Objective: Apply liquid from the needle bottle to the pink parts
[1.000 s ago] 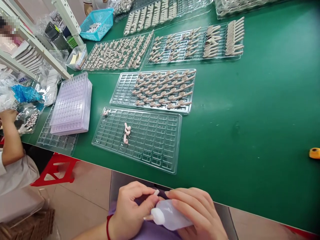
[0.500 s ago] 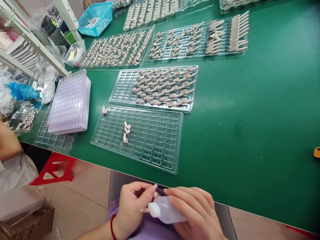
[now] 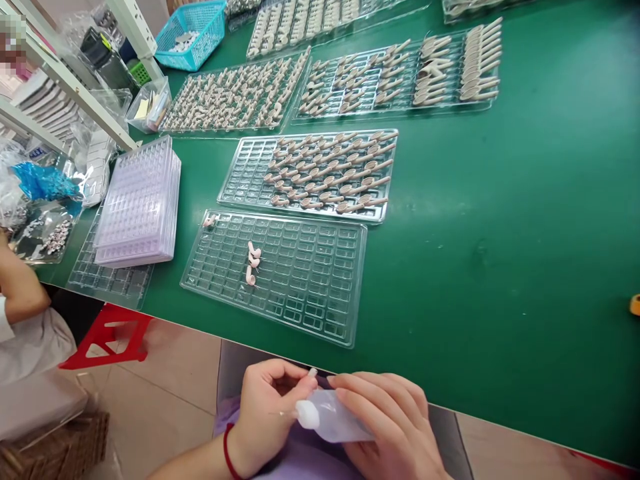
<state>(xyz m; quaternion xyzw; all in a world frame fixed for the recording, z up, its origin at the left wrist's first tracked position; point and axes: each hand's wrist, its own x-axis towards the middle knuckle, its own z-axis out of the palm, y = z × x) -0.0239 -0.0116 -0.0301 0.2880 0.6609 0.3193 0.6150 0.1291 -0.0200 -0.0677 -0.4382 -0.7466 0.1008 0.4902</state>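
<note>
Below the table's front edge, my right hand (image 3: 395,420) is wrapped round a translucent squeeze bottle (image 3: 337,417) with a white cap and a thin needle tip pointing left. My left hand (image 3: 270,407) pinches a small pale piece (image 3: 313,373) between thumb and forefinger; only its end shows, so its full shape is hidden. Both hands are close together. On the table in front of them lies a clear compartment tray (image 3: 310,287). A few small pink curved pieces (image 3: 251,263) rest near its middle left, and another pink piece (image 3: 210,221) sits at its far left corner.
Behind stands a tray of beige spoon-shaped pieces (image 3: 330,173), with more filled trays (image 3: 230,93) farther back. A stack of clear trays (image 3: 140,207) is on the left, near a blue basket (image 3: 193,37). A co-worker's arm (image 3: 20,283) shows at the left edge.
My left hand has shifted slightly and its thumb now covers more of the small piece. The bottle has moved a little up and left. The co-worker's arm has moved slightly.
</note>
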